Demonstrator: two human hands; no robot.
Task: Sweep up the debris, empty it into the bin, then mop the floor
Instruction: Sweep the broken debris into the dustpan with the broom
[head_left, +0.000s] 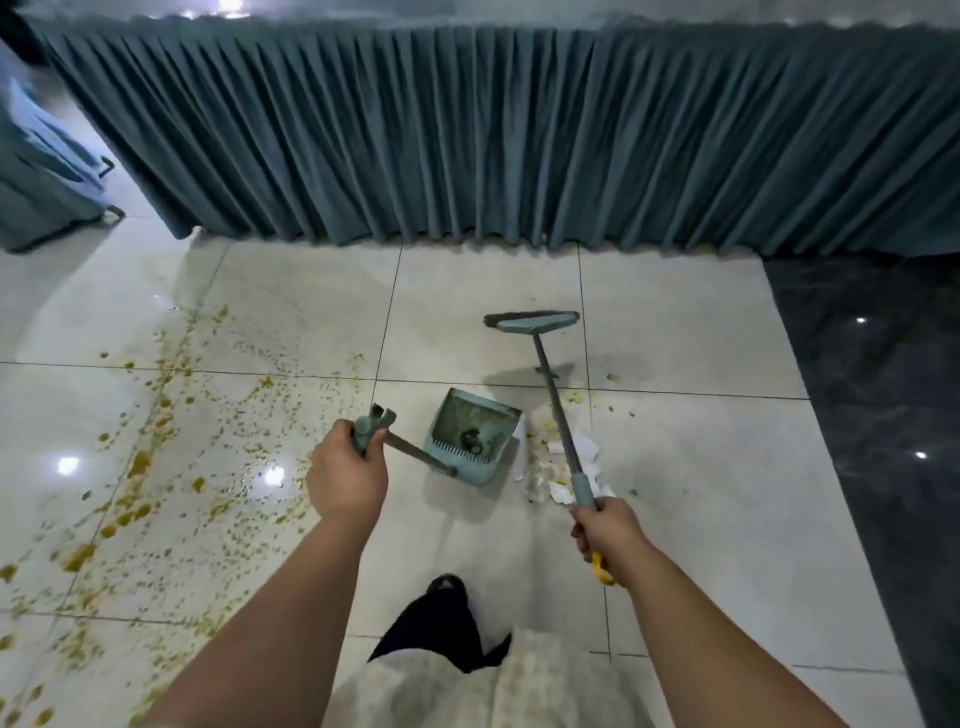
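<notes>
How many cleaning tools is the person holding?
2. The dustpan is in the middle, its handle gripped by the left hand; the broom is to its right, gripped by the right hand. None looks hidden.

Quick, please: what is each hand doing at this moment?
Left hand: grips the dustpan handle.
Right hand: grips the broom handle.

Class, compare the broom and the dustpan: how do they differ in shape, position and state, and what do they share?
The broom has a long handle, in the right hand; the dustpan has a shorter one, in the left hand. The broom's head lies out near the curtain; the dustpan sits closer in. The dustpan holds dark debris; the broom none. Both are pale teal.
</notes>
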